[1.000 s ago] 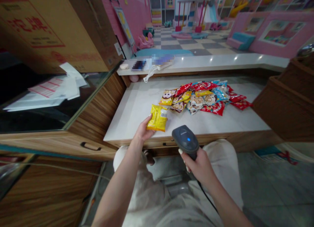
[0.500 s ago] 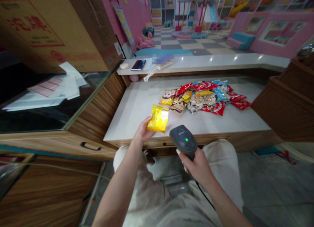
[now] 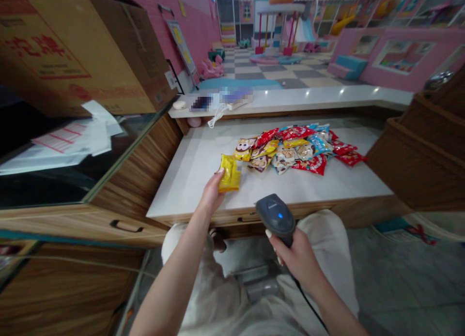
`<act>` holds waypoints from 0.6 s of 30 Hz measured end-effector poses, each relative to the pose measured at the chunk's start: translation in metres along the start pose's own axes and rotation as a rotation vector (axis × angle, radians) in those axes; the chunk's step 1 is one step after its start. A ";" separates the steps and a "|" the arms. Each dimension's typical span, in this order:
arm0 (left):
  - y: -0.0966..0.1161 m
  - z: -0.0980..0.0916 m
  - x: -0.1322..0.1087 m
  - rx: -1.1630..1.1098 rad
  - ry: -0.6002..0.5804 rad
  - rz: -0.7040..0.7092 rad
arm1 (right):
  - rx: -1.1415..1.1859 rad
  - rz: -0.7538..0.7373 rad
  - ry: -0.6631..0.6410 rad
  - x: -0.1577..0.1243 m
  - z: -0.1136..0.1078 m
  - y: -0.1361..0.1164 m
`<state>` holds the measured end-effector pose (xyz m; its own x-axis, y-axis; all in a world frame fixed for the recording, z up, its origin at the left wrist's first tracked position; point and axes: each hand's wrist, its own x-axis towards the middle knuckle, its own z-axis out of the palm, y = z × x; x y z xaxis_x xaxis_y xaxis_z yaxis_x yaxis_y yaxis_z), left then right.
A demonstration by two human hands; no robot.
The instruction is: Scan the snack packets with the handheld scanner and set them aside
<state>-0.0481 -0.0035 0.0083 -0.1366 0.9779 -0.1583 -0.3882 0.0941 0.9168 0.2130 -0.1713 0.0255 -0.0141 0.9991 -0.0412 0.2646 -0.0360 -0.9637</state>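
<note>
Now the light (image 3: 280,215) on the scanner (image 3: 275,215) glows blue, where half a second ago it was green, and the bright glare on the yellow packet (image 3: 229,177) has gone. The packet has turned a little and shows narrower than before; its white barcode patch is hardly visible. The view has tipped up slightly, while the pile (image 3: 290,149) of red, yellow and blue packets lies as it did.

The left hand (image 3: 211,193) pinches the packet by its left edge, thumb on top, so most of it sticks out beyond the fingers, over the desk (image 3: 196,166); whether it touches the surface I cannot tell. The right hand (image 3: 300,253) is closed around the scanner's handle, the scanner's head apart from the packet, to its right and nearer the person.
</note>
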 end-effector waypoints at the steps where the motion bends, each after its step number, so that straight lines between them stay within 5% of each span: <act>1: 0.001 0.009 0.005 0.124 -0.009 0.119 | 0.009 0.007 0.001 0.000 -0.002 -0.002; 5: -0.005 0.052 0.028 0.766 -0.101 0.599 | 0.024 0.024 -0.011 -0.001 -0.008 -0.011; 8: -0.019 0.076 0.042 1.080 -0.175 0.653 | 0.008 0.018 0.014 -0.002 -0.013 -0.010; 13: -0.033 0.088 0.048 1.043 -0.254 0.617 | -0.016 0.058 0.076 -0.003 -0.022 0.010; 18: -0.021 0.075 0.018 0.863 -0.180 0.637 | -0.044 0.037 0.103 -0.008 -0.025 0.029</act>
<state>0.0263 0.0264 0.0141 0.0770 0.9000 0.4291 0.4875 -0.4094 0.7712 0.2447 -0.1802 0.0047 0.0954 0.9943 -0.0474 0.3050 -0.0745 -0.9494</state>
